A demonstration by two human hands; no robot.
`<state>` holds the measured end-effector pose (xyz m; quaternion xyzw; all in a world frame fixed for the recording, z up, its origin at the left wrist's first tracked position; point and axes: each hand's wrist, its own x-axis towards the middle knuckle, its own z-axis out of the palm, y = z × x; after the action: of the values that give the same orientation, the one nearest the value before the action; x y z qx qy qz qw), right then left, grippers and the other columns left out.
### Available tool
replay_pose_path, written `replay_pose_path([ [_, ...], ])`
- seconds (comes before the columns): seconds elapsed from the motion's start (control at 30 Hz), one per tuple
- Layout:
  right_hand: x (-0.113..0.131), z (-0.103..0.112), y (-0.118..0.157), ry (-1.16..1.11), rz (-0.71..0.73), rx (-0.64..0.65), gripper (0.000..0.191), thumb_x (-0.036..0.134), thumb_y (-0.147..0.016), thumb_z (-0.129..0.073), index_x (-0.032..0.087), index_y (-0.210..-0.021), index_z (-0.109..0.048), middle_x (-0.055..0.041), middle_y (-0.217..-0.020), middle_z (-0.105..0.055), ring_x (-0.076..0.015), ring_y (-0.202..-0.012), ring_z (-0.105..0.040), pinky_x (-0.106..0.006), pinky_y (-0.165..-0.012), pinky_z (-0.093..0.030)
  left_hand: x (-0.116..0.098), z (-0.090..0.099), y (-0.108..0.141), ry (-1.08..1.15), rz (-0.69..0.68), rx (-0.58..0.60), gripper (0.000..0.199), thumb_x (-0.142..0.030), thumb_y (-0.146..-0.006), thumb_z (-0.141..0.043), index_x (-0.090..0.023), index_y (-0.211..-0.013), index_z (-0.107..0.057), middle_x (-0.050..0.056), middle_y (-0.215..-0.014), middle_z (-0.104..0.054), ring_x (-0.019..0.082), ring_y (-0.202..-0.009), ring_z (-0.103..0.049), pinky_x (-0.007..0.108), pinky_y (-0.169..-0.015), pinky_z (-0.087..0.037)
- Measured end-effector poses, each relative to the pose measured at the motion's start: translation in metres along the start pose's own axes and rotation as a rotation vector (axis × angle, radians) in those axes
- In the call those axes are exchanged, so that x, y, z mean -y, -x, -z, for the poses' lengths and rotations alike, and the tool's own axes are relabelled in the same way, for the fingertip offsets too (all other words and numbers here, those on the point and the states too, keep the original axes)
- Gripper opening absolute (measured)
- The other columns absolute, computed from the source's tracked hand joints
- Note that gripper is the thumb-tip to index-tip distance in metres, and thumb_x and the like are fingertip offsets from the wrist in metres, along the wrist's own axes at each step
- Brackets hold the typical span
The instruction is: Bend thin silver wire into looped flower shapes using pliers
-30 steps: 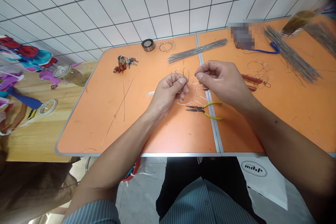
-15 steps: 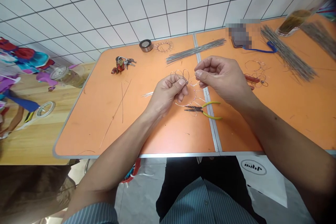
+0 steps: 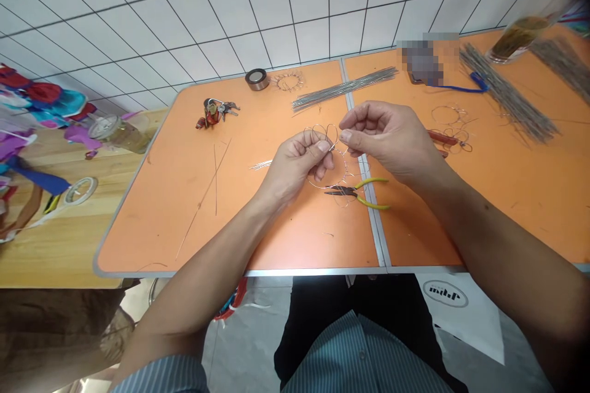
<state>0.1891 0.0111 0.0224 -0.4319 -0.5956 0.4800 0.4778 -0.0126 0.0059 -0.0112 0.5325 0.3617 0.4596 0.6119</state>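
Pinched looped wire (image 3: pixel 332 125) in left hand (image 3: pixel 295 166) above orange table (image 3: pixel 299 239); held right hand (image 3: pixel 391 138) narrow-fingered beside the end loop, unable to tell whether on wire. Seemed mid-shaping, near pliers (image 3: pixel 353 191); called for a steady left pinch.

Pliers (image 3: pixel 348 190) across table seam (image 3: pixel 378 227), keys (image 3: pixel 221 110) left of tape roll (image 3: pixel 257 79), wire bundle (image 3: pixel 343 89) behind pliers

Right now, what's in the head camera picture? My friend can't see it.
A left hand pinches thin wire loops above an orange table, with the right hand close by. Yellow-handled pliers lie open below; keys, a tape roll and a wire bundle lie beyond.
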Motion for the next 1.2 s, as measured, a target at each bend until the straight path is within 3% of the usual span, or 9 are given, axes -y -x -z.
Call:
replay_pose_path([
  [0.33, -0.004, 0.0029, -0.0003, -0.084, -0.172, 0.084, 0.013, 0.02, -0.085, -0.093, 0.019, -0.093, -0.083, -0.003, -0.077, -0.075, -0.0144, -0.067, -0.067, -0.03, -0.067, -0.061, -0.0005, 0.0008, -0.0009, 0.047, -0.024, 0.015, 0.042, -0.053, -0.087, -0.091, -0.019, -0.085, -0.066, -0.001, -0.07, -0.073, 0.007, -0.052, -0.056, 0.021, -0.052, -0.043],
  [0.83, 0.0025, -0.0022, 0.0013, 0.362, -0.081, 0.03, 0.015, 0.016, -0.089, -0.079, 0.021, -0.077, -0.072, -0.0021, -0.069, -0.069, -0.0174, -0.063, -0.062, -0.034, -0.058, -0.045, -0.0012, 0.0011, -0.0024, 0.039, -0.017, -0.034, 0.032, -0.042, -0.087, -0.09, -0.018, -0.086, -0.068, 0.0, -0.071, -0.073, 0.007, -0.051, -0.056, 0.02, -0.051, -0.043],
  [1.2, -0.0075, -0.0044, 0.0016, 0.314, 0.045, -0.021, 0.012, 0.024, -0.093, -0.079, 0.022, -0.084, -0.071, -0.0028, -0.078, -0.07, -0.0182, -0.07, -0.062, -0.034, -0.064, -0.049, -0.0027, 0.0006, -0.0015, 0.112, 0.036, -0.065, 0.026, -0.035, -0.087, -0.087, -0.018, -0.088, -0.067, 0.0, -0.071, -0.074, 0.007, -0.05, -0.056, 0.019, -0.051, -0.043],
])
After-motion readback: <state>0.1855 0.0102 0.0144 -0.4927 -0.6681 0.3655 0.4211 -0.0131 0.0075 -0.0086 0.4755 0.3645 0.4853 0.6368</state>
